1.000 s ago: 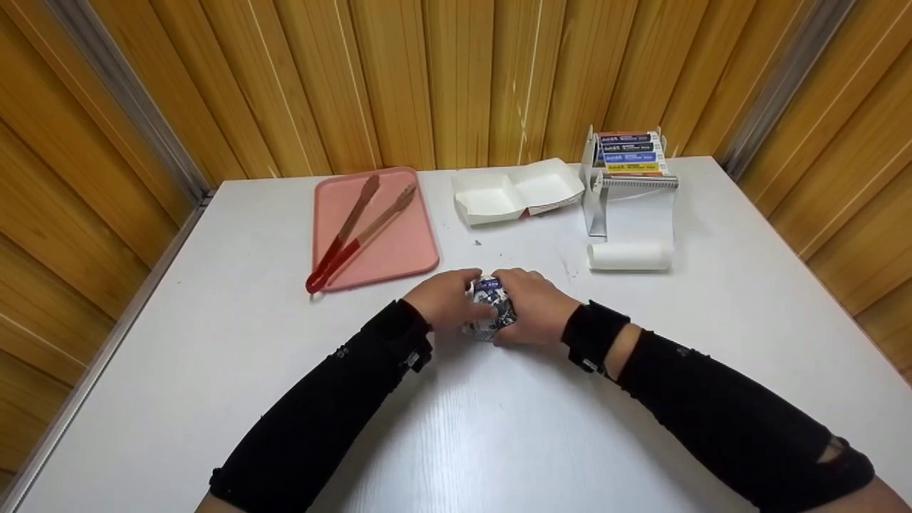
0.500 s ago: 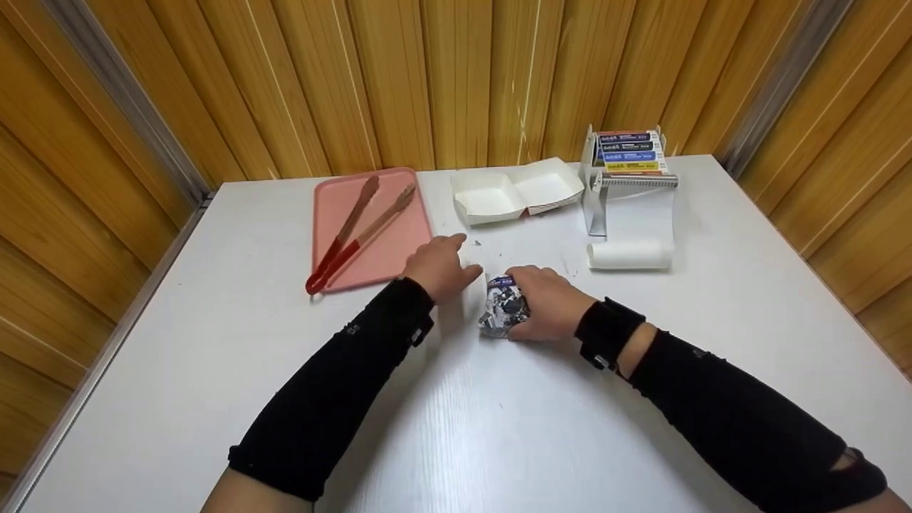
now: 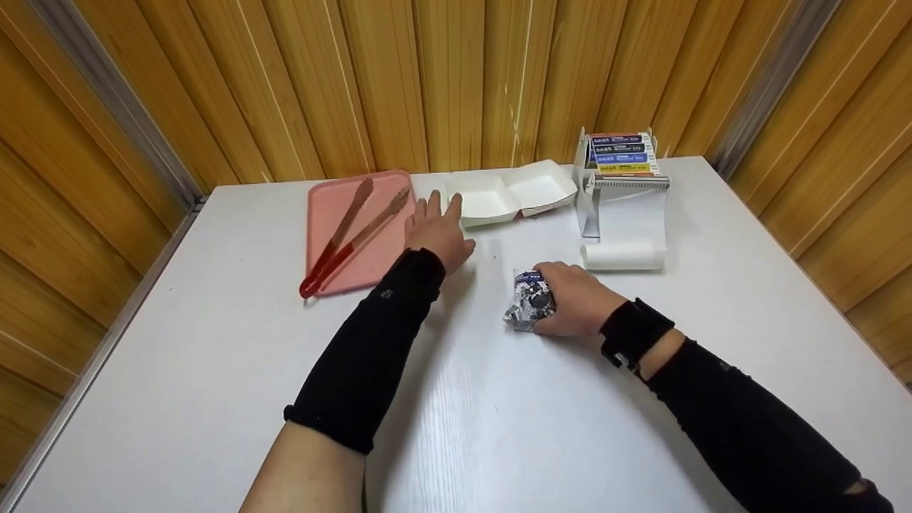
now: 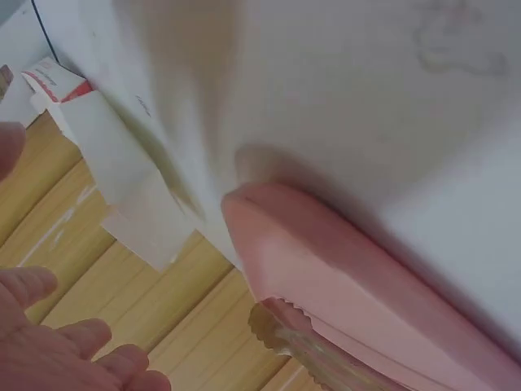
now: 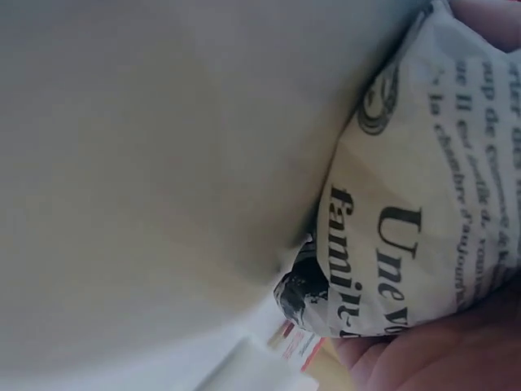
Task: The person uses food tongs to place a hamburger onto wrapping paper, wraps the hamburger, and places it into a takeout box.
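My right hand [image 3: 581, 301] grips a small bundle wrapped in newspaper-print paper [image 3: 530, 303], right of the table's middle. Close up in the right wrist view, black lettering covers the crumpled wrapper [image 5: 407, 195]; its contents are hidden. My left hand [image 3: 436, 234] is stretched forward with its fingers spread and nothing in it. Its fingertips reach the left side of an open white paper food box [image 3: 540, 191] at the back of the table. In the left wrist view the fingers [image 4: 77, 334] extend at the lower left, and the box [image 4: 110, 151] stands farther off.
A pink tray [image 3: 320, 206] lies left of the box, bearing tongs with red handles [image 3: 331, 263]. At the back right stands a metal dispenser [image 3: 586, 206] with colourful small boxes on top and a white paper roll [image 3: 623, 255] before it. Wood-patterned walls [image 3: 456, 85] surround the table.
My left hand has let go of the wrapped bundle and moved forward and left to the paper box. My right hand has shifted the bundle to the right.
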`<state>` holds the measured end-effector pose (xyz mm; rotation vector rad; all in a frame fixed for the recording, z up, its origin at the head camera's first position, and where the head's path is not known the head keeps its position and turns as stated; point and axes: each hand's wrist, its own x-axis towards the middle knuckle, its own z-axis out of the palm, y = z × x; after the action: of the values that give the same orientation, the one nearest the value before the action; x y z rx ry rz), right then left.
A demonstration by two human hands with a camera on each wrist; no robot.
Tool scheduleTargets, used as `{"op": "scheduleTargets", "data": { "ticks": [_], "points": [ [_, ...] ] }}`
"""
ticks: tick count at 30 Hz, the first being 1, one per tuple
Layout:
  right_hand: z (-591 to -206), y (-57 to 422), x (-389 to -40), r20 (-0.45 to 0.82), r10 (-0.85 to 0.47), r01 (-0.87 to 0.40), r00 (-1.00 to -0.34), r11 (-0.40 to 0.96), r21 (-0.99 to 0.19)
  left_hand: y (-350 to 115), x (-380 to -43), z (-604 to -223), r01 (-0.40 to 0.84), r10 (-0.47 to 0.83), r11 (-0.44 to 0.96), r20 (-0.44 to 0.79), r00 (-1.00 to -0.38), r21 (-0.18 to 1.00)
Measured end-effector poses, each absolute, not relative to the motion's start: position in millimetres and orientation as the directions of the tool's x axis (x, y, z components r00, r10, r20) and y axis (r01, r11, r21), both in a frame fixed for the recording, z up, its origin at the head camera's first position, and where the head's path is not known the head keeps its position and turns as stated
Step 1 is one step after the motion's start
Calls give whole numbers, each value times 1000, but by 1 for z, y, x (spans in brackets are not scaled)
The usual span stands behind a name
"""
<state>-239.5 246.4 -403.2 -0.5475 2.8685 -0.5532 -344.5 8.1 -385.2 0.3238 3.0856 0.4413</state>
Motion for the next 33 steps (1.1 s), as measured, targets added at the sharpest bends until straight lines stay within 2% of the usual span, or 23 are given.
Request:
{"op": "scheduleTargets", "data": {
  "ticks": [6,12,22,33],
  "points": [
    [-406,256,-241,-100,-330,-265,-939,876,-403,5,-364,-399,203,205,960,10,-979,191],
    [-409,268,-238,-103,-239,-175,-965,889,-423,9,-370,-404,257,264,955,-28,-964,151],
    [-405,287,-222,-78,-63,-28,-995,923,-384,18,-364,-400,325,322,941,43,-946,93],
    [-403,295,-217,-67,13,38,-998,921,-387,24,-347,-393,414,411,908,55,-910,67]
  ]
}}
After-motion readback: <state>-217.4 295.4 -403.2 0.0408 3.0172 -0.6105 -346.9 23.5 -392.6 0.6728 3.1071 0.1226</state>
